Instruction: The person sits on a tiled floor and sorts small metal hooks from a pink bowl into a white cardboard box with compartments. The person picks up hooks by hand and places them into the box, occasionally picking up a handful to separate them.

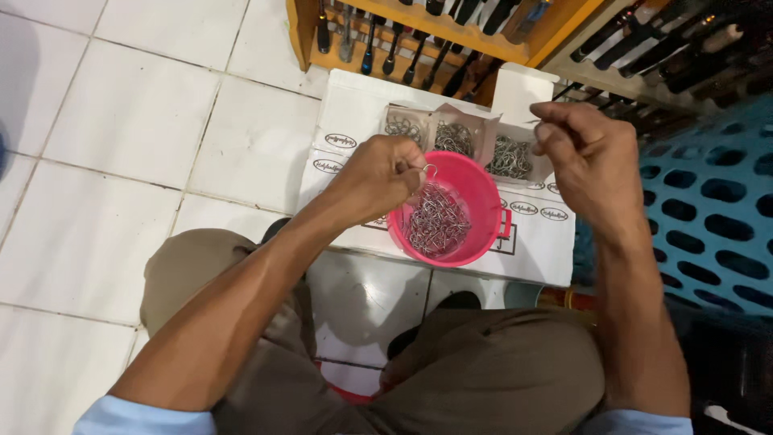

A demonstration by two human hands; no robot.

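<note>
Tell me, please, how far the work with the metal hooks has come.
Done: a heap of hooks lies in the pink bowl. In hand: the left hand pinches one hook above the bowl; the right hand is closed, contents unclear. Left: three small open boxes hold more hooks.

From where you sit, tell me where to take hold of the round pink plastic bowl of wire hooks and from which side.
Grip the round pink plastic bowl by its rim on the right, where a small lug sticks out. That side is probably easiest: the left hand hangs over the other edge, and the bowl sits upright on the white cardboard box.
</note>
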